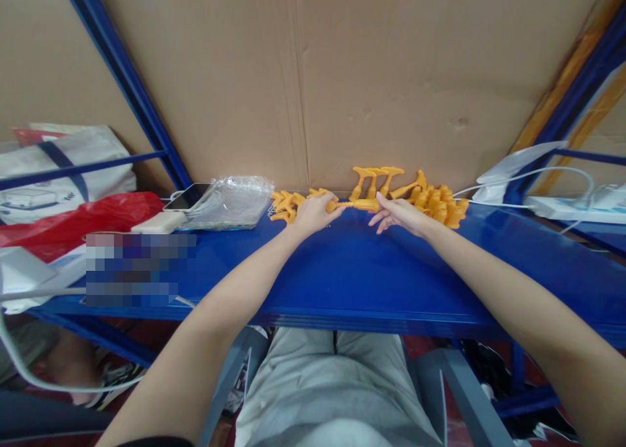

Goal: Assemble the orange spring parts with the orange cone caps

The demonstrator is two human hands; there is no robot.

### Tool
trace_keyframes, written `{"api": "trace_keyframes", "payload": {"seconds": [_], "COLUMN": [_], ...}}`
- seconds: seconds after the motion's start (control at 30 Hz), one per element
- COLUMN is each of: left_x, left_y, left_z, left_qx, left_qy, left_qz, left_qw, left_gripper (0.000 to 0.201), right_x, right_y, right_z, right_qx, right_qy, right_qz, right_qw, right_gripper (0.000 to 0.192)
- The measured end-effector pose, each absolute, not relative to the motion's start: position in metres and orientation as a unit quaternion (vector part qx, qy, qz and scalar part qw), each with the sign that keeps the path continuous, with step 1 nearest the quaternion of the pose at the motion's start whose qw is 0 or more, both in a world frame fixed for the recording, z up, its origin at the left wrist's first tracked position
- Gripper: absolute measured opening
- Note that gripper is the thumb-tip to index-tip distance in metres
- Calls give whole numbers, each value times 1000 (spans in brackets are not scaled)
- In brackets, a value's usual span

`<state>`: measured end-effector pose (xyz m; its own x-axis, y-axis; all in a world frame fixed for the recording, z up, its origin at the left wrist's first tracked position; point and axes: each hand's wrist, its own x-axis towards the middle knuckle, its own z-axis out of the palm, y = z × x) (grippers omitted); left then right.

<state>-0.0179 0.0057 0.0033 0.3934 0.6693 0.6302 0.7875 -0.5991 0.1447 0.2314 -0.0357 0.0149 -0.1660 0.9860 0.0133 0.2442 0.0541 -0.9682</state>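
Near the back of the blue table, my left hand (312,215) is closed around a small yellow plastic part with a rounded end. A yellow plastic handle (364,204) lies in line with that part, a thin neck between them; whether they are joined is unclear. At the handle's other end, my right hand (402,215) pinches it with thumb and forefinger, its other fingers loosely spread. Yellow branching pieces (282,202) lie beside my left hand, partly hidden by it. Behind my right hand, several yellow T-shaped pieces (364,181) stand upright. To its right is a pile of yellow handles (443,205).
A cardboard wall (303,81) rises behind the blue table (332,277). At left are a clear plastic bag (239,202), a phone (190,197), a white box (159,222) and a red bag (88,222). White cables (538,171) and a power strip (562,207) lie at right.
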Motion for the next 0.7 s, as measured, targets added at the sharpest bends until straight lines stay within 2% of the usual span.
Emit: {"api": "trace_keyframes", "payload": {"seconds": [0.07, 0.17, 0.27, 0.37, 0.47, 0.53, 0.63, 0.7], "left_x": [-19, -20, -20, -19, -17, -18, -19, -21], "left_y": [7, 7, 7, 6, 6, 8, 10, 12], "left_z": [3, 3, 3, 3, 2, 2, 1, 1], "left_qx": [-829, -830, -833, -836, -836, -834, -831, -830], "left_qy": [-443, -442, -423, -400, -394, -400, -412, -411], "left_qz": [-329, -329, -341, -357, -363, -361, -356, -358], "left_qw": [87, 89, 102, 115, 118, 117, 115, 117], "left_gripper": [28, 28, 29, 30, 30, 29, 27, 26], "right_x": [234, 237, 235, 233, 232, 234, 239, 241], "right_y": [-36, -36, -36, -36, -36, -35, -32, -31], "right_z": [15, 15, 16, 17, 17, 17, 15, 13], "right_qx": [-489, -471, -460, -467, -501, -520, -507, -486], "right_qy": [-615, -621, -622, -626, -622, -617, -631, -649], "right_qz": [466, 451, 453, 460, 452, 445, 432, 412], "right_qw": [405, 435, 443, 422, 398, 389, 397, 415], "right_gripper": [25, 30, 8, 46, 62, 61, 39, 44]}}
